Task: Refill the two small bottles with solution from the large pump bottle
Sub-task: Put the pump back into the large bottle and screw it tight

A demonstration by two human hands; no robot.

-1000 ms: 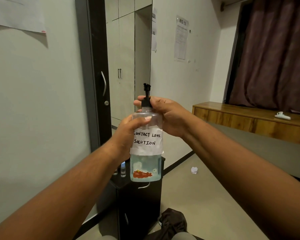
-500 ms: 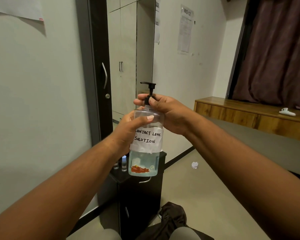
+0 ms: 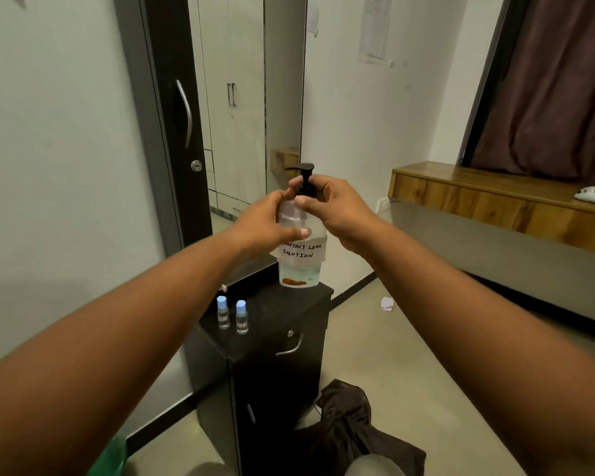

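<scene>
Both hands work the large pump bottle (image 3: 301, 249) above the black cabinet (image 3: 282, 324).
Left hand (image 3: 265, 225) clamps the body; right hand (image 3: 330, 207) pinches the collar: twist squarely, keep it upright.

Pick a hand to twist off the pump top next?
Right. The right hand already pinches the black pump collar, while the left hand wraps the large bottle and steadies it, probably best left there.

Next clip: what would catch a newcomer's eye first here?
The clear plastic pump bottle with a handwritten "CONTACT LENS SOLUTION" label, at centre frame: the left hand grips its body, the right hand pinches its black pump collar. Below left, two small clear bottles with pale blue caps stand capped on the black cabinet.
</scene>
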